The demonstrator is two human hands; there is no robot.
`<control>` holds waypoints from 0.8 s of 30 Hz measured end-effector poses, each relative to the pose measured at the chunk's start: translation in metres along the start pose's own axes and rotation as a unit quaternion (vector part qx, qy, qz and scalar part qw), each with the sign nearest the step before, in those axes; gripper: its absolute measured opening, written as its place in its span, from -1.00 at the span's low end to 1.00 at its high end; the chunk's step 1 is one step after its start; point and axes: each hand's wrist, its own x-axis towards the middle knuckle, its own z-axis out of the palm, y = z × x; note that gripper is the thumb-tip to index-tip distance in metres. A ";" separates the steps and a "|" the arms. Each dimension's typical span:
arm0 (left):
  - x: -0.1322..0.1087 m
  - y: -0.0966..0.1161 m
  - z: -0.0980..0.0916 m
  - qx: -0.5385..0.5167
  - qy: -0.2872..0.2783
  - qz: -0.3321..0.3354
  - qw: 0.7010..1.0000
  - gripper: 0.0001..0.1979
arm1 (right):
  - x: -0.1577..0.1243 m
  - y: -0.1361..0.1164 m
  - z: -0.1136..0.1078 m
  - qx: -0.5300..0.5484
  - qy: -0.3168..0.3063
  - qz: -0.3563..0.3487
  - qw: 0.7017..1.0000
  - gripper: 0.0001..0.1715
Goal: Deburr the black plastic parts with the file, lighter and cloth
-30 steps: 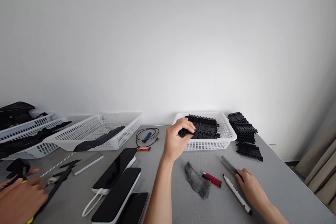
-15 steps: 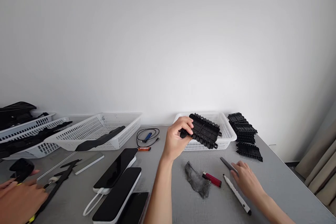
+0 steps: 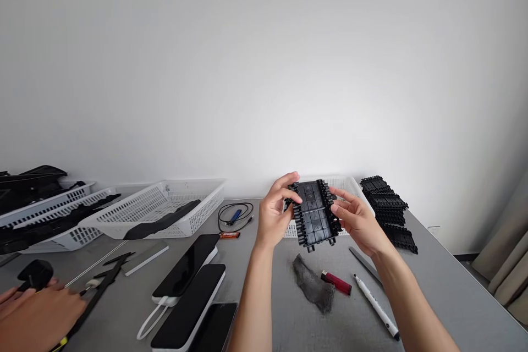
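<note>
In the foreground lie one white marker point(image 3: 376, 307), one red plastic lighter point(image 3: 340, 285) and one fibrous grey pad point(image 3: 312, 283). Above them, left hand point(image 3: 277, 214) and right hand point(image 3: 357, 223), fingers partly curled, pinch opposite toothed edges of one rectangular black plastic panel point(image 3: 315, 215), raised before one white perforated basket point(image 3: 351, 183). Rightward, similar panels point(image 3: 385, 202) are stacked, number unclear.

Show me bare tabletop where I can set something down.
Bare tabletop: between the right forearm and the right edge; nearer than the grey mesh, left of the marker. Crowded: left side, with phones, baskets, another person's hand.
</note>
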 end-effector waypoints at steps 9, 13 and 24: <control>-0.001 -0.002 0.008 -0.046 -0.040 -0.193 0.979 -0.36 | 0.009 0.002 -0.004 -0.019 0.106 -0.107 0.988 -0.41; -0.002 -0.001 0.009 -0.037 -0.092 -0.220 0.970 -0.47 | 0.009 0.002 -0.006 -0.056 0.107 -0.134 0.984 -0.46; -0.004 0.004 0.010 -0.031 -0.074 -0.230 0.970 -0.49 | 0.008 0.004 -0.007 -0.066 0.103 -0.160 0.979 -0.49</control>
